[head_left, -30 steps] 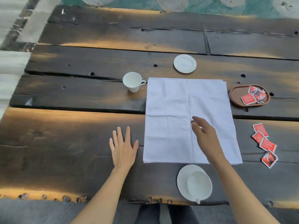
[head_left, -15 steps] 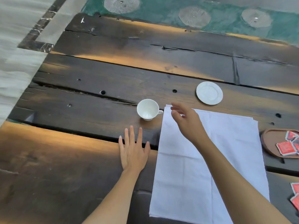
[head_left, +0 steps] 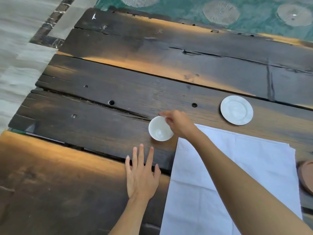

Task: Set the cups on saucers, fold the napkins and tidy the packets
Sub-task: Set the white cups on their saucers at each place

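A white cup (head_left: 159, 128) stands upright on the dark wooden table (head_left: 101, 126), just left of the napkin's far corner. My right hand (head_left: 179, 124) reaches over it, fingers closed on the cup's right rim where the handle is, which the hand hides. An empty white saucer (head_left: 236, 110) lies to the right, beyond the napkin. A white napkin (head_left: 237, 175) is spread flat under my right forearm. My left hand (head_left: 141, 173) rests flat on the table, fingers apart, holding nothing.
The rim of a brown wooden tray (head_left: 306, 177) shows at the right edge. The table's left edge drops to a pale stone floor (head_left: 17, 48). Beyond the far edge is a green patterned surface (head_left: 186, 9).
My right hand has moved from the middle of the napkin up and left to the cup and closed on its rim. The view has shifted up and left; the near cup and packets have left the frame.
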`<state>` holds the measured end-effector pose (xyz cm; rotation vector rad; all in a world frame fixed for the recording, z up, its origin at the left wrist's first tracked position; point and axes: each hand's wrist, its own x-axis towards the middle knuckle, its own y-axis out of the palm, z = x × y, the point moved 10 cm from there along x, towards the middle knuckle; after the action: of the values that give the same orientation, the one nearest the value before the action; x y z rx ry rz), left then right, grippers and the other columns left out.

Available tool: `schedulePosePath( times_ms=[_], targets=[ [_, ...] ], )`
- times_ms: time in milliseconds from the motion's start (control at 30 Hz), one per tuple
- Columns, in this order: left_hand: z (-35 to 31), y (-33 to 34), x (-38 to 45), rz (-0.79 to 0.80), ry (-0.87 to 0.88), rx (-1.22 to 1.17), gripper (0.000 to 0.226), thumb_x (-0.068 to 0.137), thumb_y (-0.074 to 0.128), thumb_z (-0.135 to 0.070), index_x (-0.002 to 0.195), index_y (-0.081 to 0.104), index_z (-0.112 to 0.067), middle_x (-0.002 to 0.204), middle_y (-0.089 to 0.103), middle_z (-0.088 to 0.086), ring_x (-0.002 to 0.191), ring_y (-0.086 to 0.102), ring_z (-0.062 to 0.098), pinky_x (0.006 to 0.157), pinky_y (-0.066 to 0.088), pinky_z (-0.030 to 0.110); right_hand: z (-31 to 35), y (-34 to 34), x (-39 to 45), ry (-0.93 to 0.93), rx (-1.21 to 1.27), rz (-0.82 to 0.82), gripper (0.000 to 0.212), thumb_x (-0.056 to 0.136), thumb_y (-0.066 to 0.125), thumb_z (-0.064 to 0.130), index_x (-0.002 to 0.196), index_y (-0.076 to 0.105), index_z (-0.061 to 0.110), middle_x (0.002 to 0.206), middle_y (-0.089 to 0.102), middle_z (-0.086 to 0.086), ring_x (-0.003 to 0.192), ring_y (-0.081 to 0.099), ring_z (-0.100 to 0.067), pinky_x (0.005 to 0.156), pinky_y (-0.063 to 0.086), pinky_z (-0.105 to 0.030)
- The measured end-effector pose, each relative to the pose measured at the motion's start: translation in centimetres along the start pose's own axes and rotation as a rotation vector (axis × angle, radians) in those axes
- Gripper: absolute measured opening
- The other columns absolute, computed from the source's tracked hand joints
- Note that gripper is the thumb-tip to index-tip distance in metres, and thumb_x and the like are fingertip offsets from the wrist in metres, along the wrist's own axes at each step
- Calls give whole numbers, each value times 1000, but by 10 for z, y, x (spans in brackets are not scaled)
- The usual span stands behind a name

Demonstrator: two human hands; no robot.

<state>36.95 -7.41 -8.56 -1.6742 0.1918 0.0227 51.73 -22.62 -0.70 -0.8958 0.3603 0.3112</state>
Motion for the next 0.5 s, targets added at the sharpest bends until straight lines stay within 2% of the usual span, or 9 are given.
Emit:
schedulePosePath(
  times_ms=[167, 233, 333, 433, 500],
  targets=[
    [-1, -1, 0, 7, -3, -13, 65, 95, 38, -45, 155, 42, -22, 167, 32, 14, 154, 27, 35, 120, 25, 60, -7, 2, -2, 36, 56, 56, 43, 103, 41, 5, 140, 61, 16, 133, 63, -17, 112, 61, -35, 82, 51, -34],
    [-1, -3, 0, 14, -3, -16, 65, 95, 38, -44, 155, 44, -22, 167, 33, 14, 154, 27, 35, 119, 26, 60, -9, 4, -8, 71, 148, 92, 45, 100, 41, 2, 138, 60, 14, 127, 64, -18, 105, 64, -37, 81, 60, -44],
    [0, -5, 0, 29, -9, -18, 64, 94, 38, -43, 154, 45, -22, 166, 35, 14, 154, 28, 35, 119, 26, 60, -12, 12, -18, 100, 311, 146, 52, 94, 44, -4, 140, 58, 16, 127, 58, -14, 112, 60, -38, 79, 64, -51],
    [-1, -7, -1, 33, -15, -21, 64, 94, 37, -42, 153, 47, -21, 165, 36, 14, 153, 30, 36, 119, 27, 59, -21, 15, -24, 133, 490, 113, 49, 91, 45, -7, 133, 59, 15, 127, 57, -12, 112, 60, -35, 73, 66, -46],
    [0, -6, -1, 33, -21, -20, 65, 93, 36, -42, 154, 46, -21, 165, 37, 14, 153, 31, 35, 119, 27, 59, -37, 10, -29, 208, 675, 43, 47, 90, 42, -9, 123, 58, 19, 123, 56, -13, 103, 65, -31, 67, 66, -38]
  ],
)
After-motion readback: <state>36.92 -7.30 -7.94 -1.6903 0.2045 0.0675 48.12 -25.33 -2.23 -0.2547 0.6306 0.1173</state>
